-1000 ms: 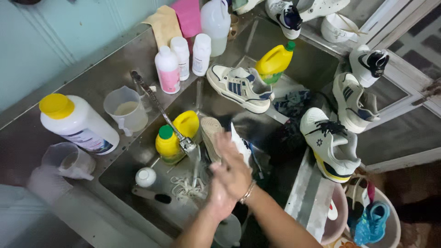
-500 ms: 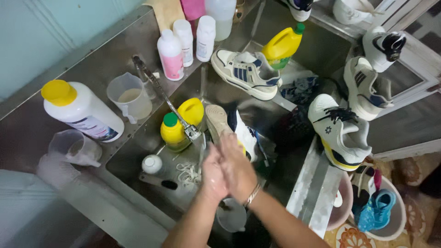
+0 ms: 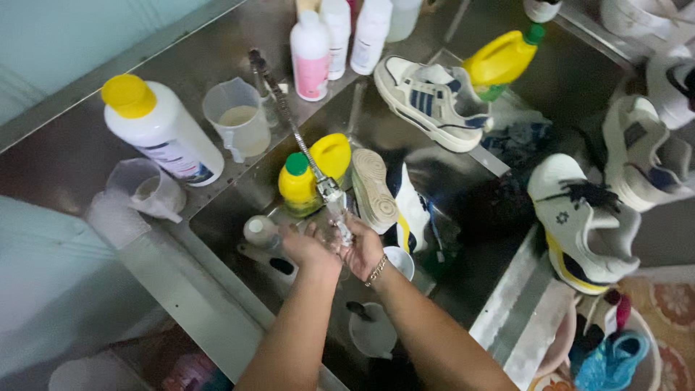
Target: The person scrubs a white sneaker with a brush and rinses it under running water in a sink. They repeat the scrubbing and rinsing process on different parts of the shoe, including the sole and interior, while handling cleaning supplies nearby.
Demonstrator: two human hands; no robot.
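Observation:
Both my hands meet under the water that runs from the flexible metal tap [image 3: 327, 190] over a steel sink [image 3: 224, 217]. My left hand [image 3: 310, 250] and my right hand [image 3: 364, 250], with a chain bracelet at the wrist, touch each other with loosely curled fingers and hold nothing. Just behind the tap stand two yellow bottles, one with a green cap [image 3: 298, 185]. A sneaker lies sole-up [image 3: 373, 190] next to a white and yellow sneaker [image 3: 410, 210] in the sink. A small white bottle [image 3: 260, 232] stands left of my left hand.
On the counter: a big white bottle with a yellow cap [image 3: 163, 130], a measuring jug [image 3: 237, 118], a clear jug [image 3: 148, 190], several white bottles [image 3: 310, 47]. A blue-striped sneaker [image 3: 431, 101] and a tipped yellow bottle [image 3: 503, 61] lie behind the sink; more sneakers [image 3: 583, 221] on the right.
My hands have moved up from lower in the sink to right under the tap's stream. The view has tilted down and closer to the sink.

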